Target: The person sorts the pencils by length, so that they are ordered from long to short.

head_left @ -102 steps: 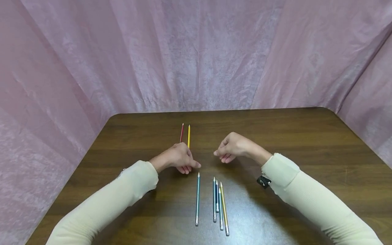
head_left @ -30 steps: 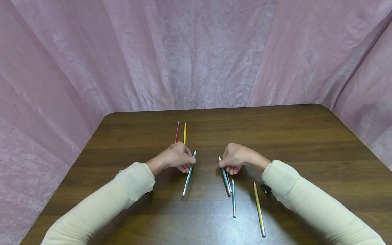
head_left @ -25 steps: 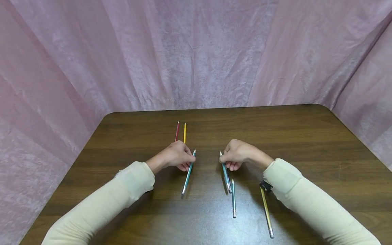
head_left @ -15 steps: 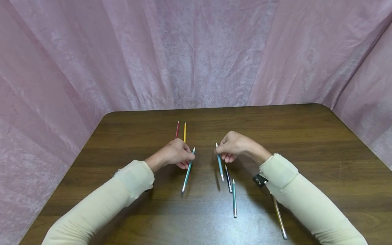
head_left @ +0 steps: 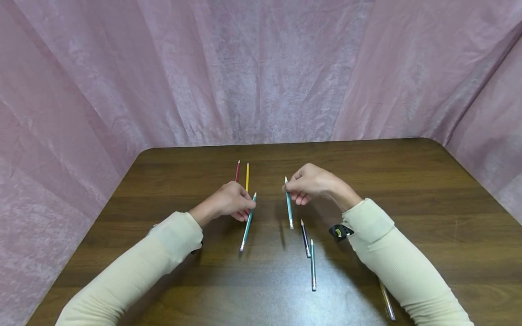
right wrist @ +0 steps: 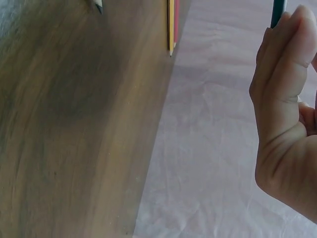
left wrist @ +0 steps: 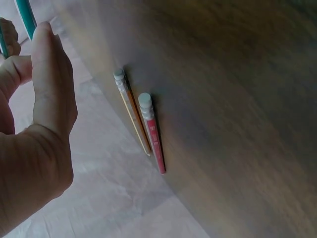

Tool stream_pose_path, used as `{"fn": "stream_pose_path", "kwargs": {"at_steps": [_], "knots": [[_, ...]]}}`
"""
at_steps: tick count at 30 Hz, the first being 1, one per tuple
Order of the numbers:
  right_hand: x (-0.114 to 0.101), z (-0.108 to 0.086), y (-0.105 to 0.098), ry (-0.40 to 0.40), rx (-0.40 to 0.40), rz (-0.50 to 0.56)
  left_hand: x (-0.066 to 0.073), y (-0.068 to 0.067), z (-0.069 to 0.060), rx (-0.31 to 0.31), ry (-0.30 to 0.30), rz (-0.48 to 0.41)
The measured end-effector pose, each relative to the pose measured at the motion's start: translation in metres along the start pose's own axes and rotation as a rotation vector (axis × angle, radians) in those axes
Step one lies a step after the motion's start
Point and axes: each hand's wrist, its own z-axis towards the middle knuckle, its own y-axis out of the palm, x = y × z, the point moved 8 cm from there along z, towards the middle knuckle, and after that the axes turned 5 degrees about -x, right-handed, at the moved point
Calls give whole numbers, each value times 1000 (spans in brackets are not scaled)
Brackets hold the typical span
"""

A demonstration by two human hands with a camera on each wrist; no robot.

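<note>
A slim teal pencil (head_left: pixel 289 209), pinched in the right hand (head_left: pixel 311 184), has moved farther away, clear of the navy pencil (head_left: pixel 305 237) on the brown worktop (head_left: pixel 412 190); the left hand (head_left: pixel 229 201) pinches a second teal pencil (head_left: pixel 247 231), making one apiece.

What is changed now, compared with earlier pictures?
The left hand has gripped a teal pencil and moved it away from the person; the right hand has lifted another teal pencil, likewise moving it away. The gold pencil moved right, now partly hidden by the right sleeve. The dark pencil and third teal pencil shifted slightly right. The red pencil and yellow pencil stayed.
</note>
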Motion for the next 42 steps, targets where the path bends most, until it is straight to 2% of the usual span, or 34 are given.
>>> {"fn": "stream_pose_path", "kwargs": {"at_steps": [8,21,26,33,42], "knots": [[3,0,-12,11,24,-38,6,-10,4,52,7,-5],[6,13,-27,19,35,-22,23,-29,19,106,20,-58],[3,16,-29,9,24,-2,27,-37,28,141,13,-101],[-4,20,-29,-3,20,18,29,-45,36,171,-2,-116],[-13,22,-30,-4,27,-7,33,-51,45,233,-12,-131]]}}
